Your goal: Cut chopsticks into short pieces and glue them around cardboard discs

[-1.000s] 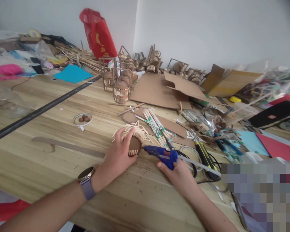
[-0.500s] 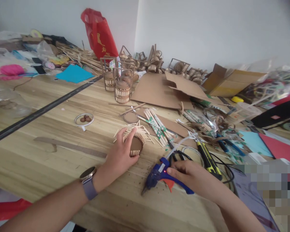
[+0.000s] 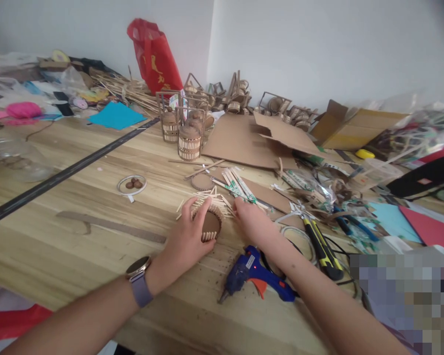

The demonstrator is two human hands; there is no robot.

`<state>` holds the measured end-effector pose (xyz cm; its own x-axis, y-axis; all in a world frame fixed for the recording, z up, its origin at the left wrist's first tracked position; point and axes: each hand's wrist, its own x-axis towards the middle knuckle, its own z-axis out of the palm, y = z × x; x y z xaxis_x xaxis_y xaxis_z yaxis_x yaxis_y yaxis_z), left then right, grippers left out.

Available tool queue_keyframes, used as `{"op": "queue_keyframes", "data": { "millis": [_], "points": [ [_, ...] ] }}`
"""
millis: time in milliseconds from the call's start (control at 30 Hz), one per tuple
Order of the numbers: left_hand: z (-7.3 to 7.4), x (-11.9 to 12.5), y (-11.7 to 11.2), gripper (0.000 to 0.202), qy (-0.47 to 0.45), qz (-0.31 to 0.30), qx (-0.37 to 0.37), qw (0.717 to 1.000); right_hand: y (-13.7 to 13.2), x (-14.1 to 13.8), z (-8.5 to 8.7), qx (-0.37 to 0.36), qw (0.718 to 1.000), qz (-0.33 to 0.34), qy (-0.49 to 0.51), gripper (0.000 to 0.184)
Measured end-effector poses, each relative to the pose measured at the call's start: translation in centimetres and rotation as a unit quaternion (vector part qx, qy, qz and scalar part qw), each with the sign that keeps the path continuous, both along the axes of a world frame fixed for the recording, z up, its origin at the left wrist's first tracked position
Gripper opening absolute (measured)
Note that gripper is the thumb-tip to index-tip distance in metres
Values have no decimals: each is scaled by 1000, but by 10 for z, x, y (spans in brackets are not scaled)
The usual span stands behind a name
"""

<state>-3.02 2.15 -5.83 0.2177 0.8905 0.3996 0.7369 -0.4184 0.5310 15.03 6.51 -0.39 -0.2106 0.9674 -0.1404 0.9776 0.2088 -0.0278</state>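
Observation:
My left hand (image 3: 187, 231) is wrapped round a small round cardboard basket (image 3: 211, 226), its thumb at the near side and fingertips over the far rim. Short wooden sticks stand side by side along the basket's wall. Just behind it lies a loose pile of short sticks (image 3: 216, 198). My right hand (image 3: 253, 222) reaches to the right edge of that pile; its fingertips are partly hidden, so I cannot make out whether they grip a stick. Below my right forearm a blue glue gun (image 3: 249, 273) with an orange trigger lies on the table, its red light on.
Paper-wrapped sticks (image 3: 240, 185), a cardboard disc (image 3: 202, 182) and a yellow-black cutter (image 3: 322, 249) lie nearby. Left are a white ring (image 3: 142, 190) with brown balls inside and a cardboard strip (image 3: 111, 226). Finished-looking handled baskets (image 3: 189, 143) and cardboard sheets (image 3: 240, 140) stand farther back.
My right hand has let go of the glue gun, which now rests on the table, and has moved up and left to the stick pile. The left hand still holds the basket.

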Motion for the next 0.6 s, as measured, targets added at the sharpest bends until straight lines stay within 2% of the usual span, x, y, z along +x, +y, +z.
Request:
{"op": "queue_keyframes", "data": {
  "millis": [133,333,600],
  "points": [
    [1,0,0,97,0,-5,-3,1000,0,-3,-5,-6,1000,-4,-25,27],
    [1,1,0,94,4,0,1,1000,-7,0,-3,-26,999,-12,-29,26],
    [2,0,0,93,12,4,-5,1000,-15,13,18,-16,998,43,44,16]
  ]
}}
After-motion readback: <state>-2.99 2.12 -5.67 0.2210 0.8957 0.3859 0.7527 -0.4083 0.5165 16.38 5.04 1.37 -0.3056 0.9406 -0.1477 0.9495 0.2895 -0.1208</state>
